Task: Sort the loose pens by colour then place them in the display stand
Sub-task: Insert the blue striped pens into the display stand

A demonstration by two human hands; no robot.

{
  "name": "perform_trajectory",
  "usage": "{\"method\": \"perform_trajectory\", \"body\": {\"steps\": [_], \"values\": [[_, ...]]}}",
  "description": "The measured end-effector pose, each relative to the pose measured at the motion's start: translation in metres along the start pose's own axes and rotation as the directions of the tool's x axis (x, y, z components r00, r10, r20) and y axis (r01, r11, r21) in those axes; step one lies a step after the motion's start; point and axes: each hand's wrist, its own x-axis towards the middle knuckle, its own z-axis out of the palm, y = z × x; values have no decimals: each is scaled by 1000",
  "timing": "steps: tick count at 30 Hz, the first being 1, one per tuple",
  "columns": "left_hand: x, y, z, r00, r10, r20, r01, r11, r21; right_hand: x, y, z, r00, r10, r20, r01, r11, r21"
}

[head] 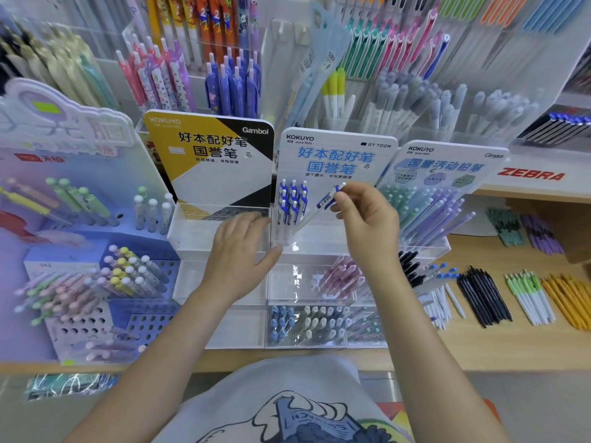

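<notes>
My right hand (364, 219) pinches a white pen with a blue clip (323, 203) and holds it slanted, tip down, over the clear display stand (319, 247) under the blue-lettered KOKUYO card. Several matching blue-clip pens (292, 203) stand upright in that stand's left holes. My left hand (240, 251) rests with relaxed fingers against the stand's left wall, holding nothing. Loose pens lie sorted in groups on the wooden counter at the right: white with blue (438, 298), black (483, 298), green and white (531, 298), yellow (569, 302).
A yellow-and-black Gambol stand (211, 161) with bare holes sits to the left. A stand of mint and purple pencils (428, 212) is to the right. Clear bins of pens (319, 324) sit in front, and a purple rack (96, 282) stands at left.
</notes>
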Motion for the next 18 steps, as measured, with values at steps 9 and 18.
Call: {"method": "perform_trajectory", "body": {"steps": [9,18], "values": [[-7,-4,11,994,-36,99,24,993,115,2,8,11,983,-168,69,179,957,-226],[-8,-7,12,997,-14,81,7,996,89,3,20,26,958,-159,239,238,908,-346]]}}
